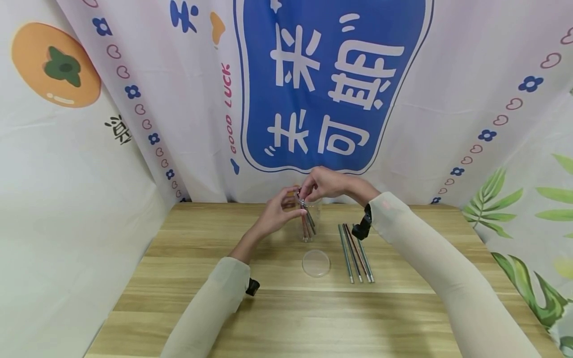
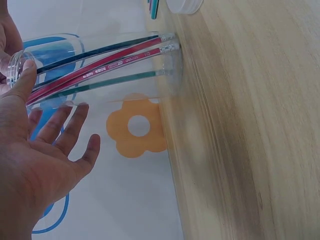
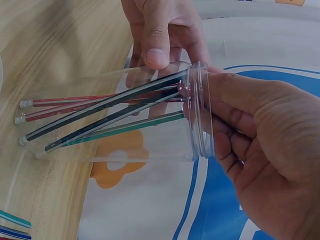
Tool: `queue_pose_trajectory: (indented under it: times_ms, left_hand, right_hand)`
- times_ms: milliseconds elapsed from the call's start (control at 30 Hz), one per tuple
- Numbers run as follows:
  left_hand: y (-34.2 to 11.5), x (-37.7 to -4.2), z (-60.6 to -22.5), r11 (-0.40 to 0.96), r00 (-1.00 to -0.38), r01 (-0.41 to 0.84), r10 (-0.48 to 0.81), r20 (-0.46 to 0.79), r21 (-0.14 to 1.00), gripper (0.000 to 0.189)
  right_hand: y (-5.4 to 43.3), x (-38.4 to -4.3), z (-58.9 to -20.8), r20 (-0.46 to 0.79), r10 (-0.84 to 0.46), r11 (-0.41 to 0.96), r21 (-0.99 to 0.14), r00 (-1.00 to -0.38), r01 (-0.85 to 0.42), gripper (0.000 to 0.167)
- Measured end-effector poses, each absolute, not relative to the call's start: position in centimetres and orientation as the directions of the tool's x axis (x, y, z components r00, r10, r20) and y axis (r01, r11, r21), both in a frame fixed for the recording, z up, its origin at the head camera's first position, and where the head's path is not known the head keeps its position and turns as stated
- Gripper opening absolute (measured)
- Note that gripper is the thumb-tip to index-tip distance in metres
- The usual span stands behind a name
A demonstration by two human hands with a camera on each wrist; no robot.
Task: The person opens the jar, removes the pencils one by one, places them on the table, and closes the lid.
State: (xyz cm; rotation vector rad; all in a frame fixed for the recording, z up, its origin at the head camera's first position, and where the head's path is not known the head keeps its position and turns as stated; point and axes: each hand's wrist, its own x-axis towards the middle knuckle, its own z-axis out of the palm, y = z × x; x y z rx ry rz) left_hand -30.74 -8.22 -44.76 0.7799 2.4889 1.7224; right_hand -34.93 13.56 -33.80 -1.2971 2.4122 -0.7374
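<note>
Near the back edge of the bench (image 1: 277, 318) stands a clear jar (image 3: 155, 135) with no lid on it. Inside are some pencils (image 3: 100, 110): red ones, dark ones and a green one. They lean in the jar, with their silver ends down by the bottom and their other ends close together up at the mouth.

The left hand (image 1: 273, 214) holds the jar near its top. Its thumb is on one side and its fingers are on the other, a bit spread out. The right hand (image 1: 324, 183) is bent over the mouth of the jar. Its fingertips are inside the rim, pinching the tops of the pencils.

The round, see-through lid (image 1: 316, 263) lies flat on the bench, in front of the jar. To the right of the lid lies a row of other pencils (image 1: 352, 253), side by side, with their silver ends toward the person. A white cloth (image 1: 206, 149) with a big blue patch and white letters hangs behind the bench.
</note>
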Motion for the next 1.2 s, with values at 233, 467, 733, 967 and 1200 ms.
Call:
queue_pose_trajectory:
  times_ms: [233, 467, 733, 967, 1200]
  left_hand:
    - [-8.24, -30.70, -44.70, 0.261, -0.873, 0.387, 0.411, 0.261, 0.884, 0.070]
    - [-8.18, -30.68, -44.54, 0.273, -0.879, 0.378, 0.407, 0.250, 0.884, 0.069]
    - [-8.24, -30.63, -44.51, 0.261, -0.875, 0.381, 0.412, 0.255, 0.887, 0.069]
    - [-8.26, -30.69, -44.58, 0.266, -0.876, 0.377, 0.413, 0.248, 0.887, 0.070]
    - [-8.23, -30.76, -44.65, 0.264, -0.880, 0.370, 0.407, 0.245, 0.891, 0.069]
  right_hand:
    - [13.65, -35.10, -34.11, 0.001, -0.847, 0.438, -0.565, -0.531, -0.699, 0.009]
    - [13.77, -35.12, -34.34, 0.026, -0.848, 0.426, -0.562, -0.530, -0.709, 0.009]
    - [13.91, -34.99, -34.34, 0.026, -0.853, 0.410, -0.584, -0.521, -0.700, 0.008]
    - [14.02, -34.94, -34.41, 0.032, -0.856, 0.400, -0.591, -0.515, -0.701, 0.007]
    - [14.26, -35.00, -34.73, 0.069, -0.845, 0.389, -0.603, -0.531, -0.697, 0.005]
